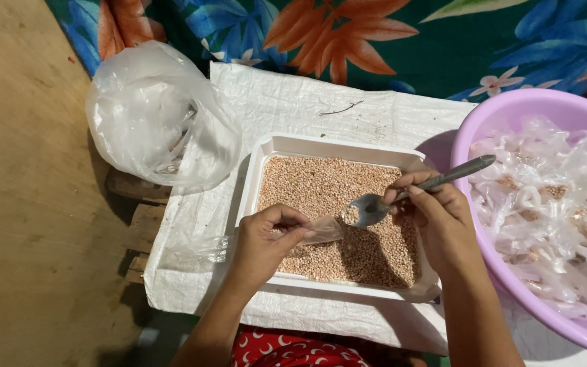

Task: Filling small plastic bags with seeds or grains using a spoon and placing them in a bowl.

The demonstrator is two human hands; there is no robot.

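Observation:
A white rectangular tray (266, 151) full of small brown grains lies on a white woven sack. My left hand (263, 241) pinches a small clear plastic bag (324, 230) open over the tray. My right hand (439, 217) holds a metal spoon (375, 207) with its bowl, carrying a few grains, right at the mouth of the little bag.
A purple plastic basin (511, 105) at the right holds several small filled clear bags. A large crumpled clear plastic bag (157, 119) lies at the left on the sack (293, 102). Wooden floor to the left, flowered cloth behind.

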